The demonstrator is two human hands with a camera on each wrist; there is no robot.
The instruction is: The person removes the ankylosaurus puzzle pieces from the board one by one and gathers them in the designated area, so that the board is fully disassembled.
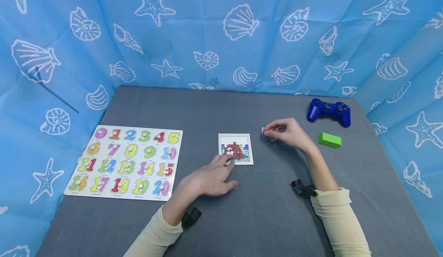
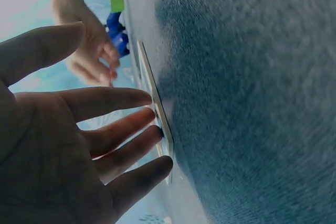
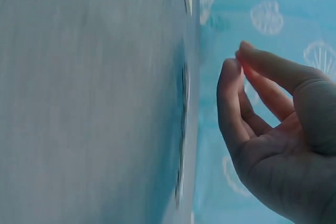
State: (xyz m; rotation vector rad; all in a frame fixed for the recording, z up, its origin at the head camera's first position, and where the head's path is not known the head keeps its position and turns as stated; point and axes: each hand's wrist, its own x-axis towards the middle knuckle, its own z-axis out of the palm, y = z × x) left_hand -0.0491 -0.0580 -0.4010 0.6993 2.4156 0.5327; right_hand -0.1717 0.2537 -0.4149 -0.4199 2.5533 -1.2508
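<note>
A small framed picture puzzle (image 1: 251,149) lies on the grey table, its lower part filled with a brown dinosaur-like picture and its upper part a bare white strip. My left hand (image 1: 212,177) rests at the puzzle's lower left with fingers extended; in the left wrist view its fingertips touch the frame's edge. Right of the frame, my right hand (image 1: 288,134) pinches a small pale-purple puzzle piece (image 1: 263,130), mostly hidden by the fingertips. Thin flat pieces (image 3: 183,129) lie on the table in the right wrist view, seen edge-on below the hand.
A wooden number board (image 1: 117,154), with knobbed numerals from 0 to 20, lies on the left. At the right are a blue game controller (image 1: 328,112) and a green block (image 1: 330,140). A blue seashell-patterned curtain (image 1: 207,30) surrounds the table's back and sides.
</note>
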